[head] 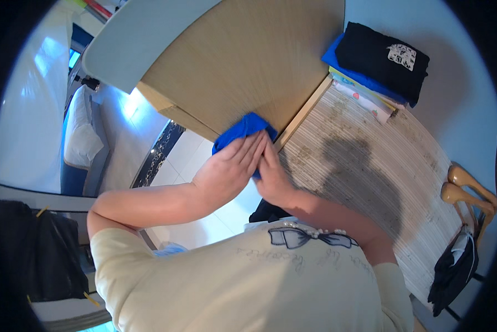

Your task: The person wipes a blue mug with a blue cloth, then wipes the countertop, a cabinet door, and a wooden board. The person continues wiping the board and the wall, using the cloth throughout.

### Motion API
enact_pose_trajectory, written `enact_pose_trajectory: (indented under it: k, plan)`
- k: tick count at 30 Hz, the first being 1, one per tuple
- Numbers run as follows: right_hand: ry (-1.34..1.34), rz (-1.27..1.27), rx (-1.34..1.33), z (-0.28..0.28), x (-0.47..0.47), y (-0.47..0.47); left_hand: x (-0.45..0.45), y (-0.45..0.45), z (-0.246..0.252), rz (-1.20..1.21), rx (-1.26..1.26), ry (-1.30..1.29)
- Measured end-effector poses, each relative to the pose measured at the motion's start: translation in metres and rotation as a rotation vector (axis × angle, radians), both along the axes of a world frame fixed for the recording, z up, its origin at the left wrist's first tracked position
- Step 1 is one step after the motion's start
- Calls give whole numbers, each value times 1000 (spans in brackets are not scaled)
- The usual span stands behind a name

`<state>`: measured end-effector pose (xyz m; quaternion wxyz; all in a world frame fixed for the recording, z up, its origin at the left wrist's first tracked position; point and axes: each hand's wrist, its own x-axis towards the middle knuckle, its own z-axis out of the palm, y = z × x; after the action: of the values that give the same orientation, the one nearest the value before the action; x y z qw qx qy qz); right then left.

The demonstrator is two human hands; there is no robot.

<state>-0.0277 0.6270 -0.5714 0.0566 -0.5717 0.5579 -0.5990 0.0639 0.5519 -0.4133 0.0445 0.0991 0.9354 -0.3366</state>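
Note:
A bundled blue cloth [246, 126] is pressed between my two hands. Its folds stick out above the fingertips, and a small bit shows below, between the palms. My left hand [229, 164] lies against it from the left, fingers straight and together. From the other side my right hand [273, 176] meets the left one, its fingertips touching the left fingers. Both hands are in front of the near end of a wooden panel [248, 62]. The cloth hides part of the panel's lower edge.
A stack of folded clothes with a black garment [377, 58] on top lies upper right, on a striped, stained surface [356, 145]. Wooden hangers [466, 195] and a dark garment [455, 265] are at the far right. A white-covered cushioned piece of furniture [82, 133] stands left.

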Motion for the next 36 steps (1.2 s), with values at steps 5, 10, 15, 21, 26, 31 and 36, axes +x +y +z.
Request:
enact_pose_trajectory:
  k: [5, 10, 15, 21, 26, 31, 36]
  plan:
    - [176, -80, -220, 32, -16, -31, -2, -6, 31, 49, 4, 154]
    - [287, -87, -285, 72, -58, -53, -14, -9, 57, 109, 40, 458]
    - [382, -2, -36, 29, -80, -2, -22, 6, -30, 173, 200, 373]
    - [474, 179, 698, 2, -102, 101, -39, 47, -132, 246, 1071, 94]
    - [423, -82, 599, -12, -96, 140, -78, 66, -151, 305, 1066, -15]
    - [346, -339, 727, -13, -77, 195, -89, 91, -161, -127, 1213, -52]
    - [279, -549, 728, -11, -44, 247, -93, 125, -163, -392, 1126, -150]
